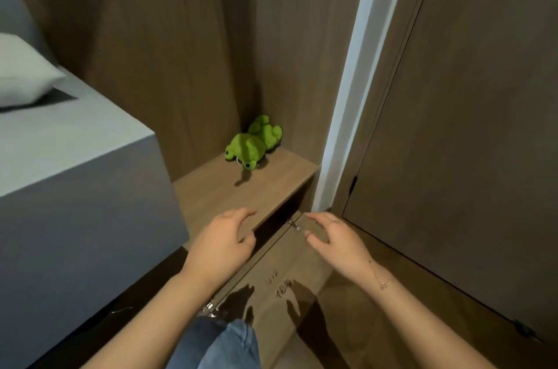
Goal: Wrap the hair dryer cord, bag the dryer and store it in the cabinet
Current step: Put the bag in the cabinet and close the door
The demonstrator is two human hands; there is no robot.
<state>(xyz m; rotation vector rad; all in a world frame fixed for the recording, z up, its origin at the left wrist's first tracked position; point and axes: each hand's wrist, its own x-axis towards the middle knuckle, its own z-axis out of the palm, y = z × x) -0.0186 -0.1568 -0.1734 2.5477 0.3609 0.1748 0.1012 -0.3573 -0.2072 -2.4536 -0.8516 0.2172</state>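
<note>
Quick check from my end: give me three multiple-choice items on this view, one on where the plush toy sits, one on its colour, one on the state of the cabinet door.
1. Where is the plush toy?
A. on the cabinet top, in the back corner
B. on the bed
C. inside the cabinet

2. What colour is it?
A. blue
B. green
C. red

3. The cabinet door is:
A. shut
B. missing
C. swung open

Answers:
1 A, it lies on the wooden cabinet top by the wall panels.
2 B, its body is bright green.
3 C, the door hangs open on its hinges below the left hand and right hand, with the dark opening showing.
</note>
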